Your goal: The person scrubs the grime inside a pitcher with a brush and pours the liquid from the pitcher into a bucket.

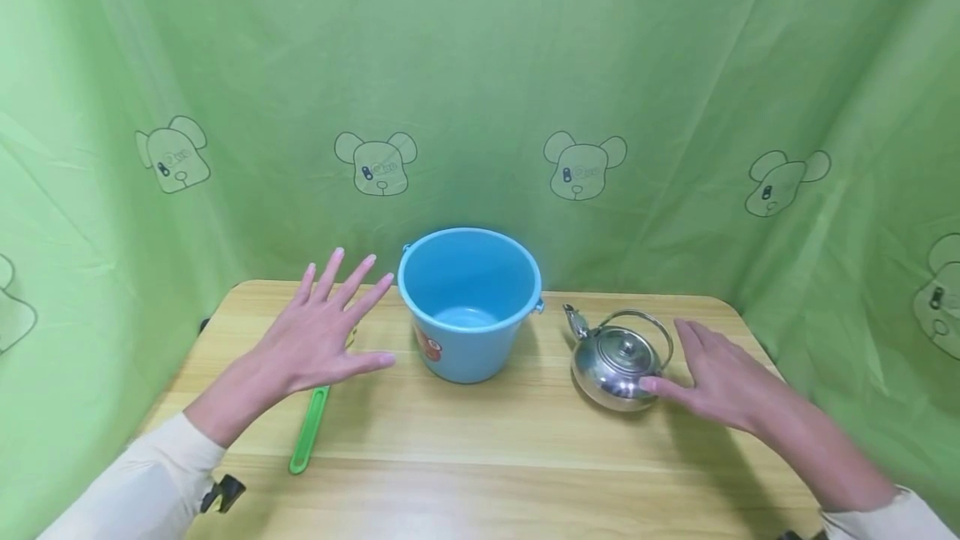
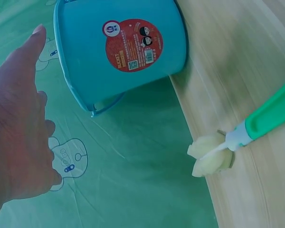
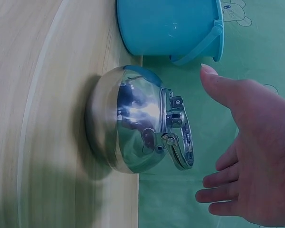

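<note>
A light blue bucket [image 1: 472,352] stands upright toward the back of the table, its inside bare. To its right sits a shiny steel kettle [image 1: 611,373] with its lid on, spout toward the bucket and hoop handle tilted to the right. My right hand [image 1: 720,377] hovers beside the kettle, thumb and fingers spread apart, holding nothing. On the left, my left hand [image 1: 315,340] is raised with fingers splayed over a green-handled brush [image 1: 309,432]. The left wrist view shows the brush's pale yellow head [image 2: 211,154], which the hand mostly hides in the head view.
The wooden table [image 1: 480,482] ends at a green cloth [image 1: 480,65] printed with bear heads, which hangs behind and at both sides. A red round label [image 2: 134,45] is on the bucket's side. The bucket's handle [image 3: 199,47] hangs down outside its rim.
</note>
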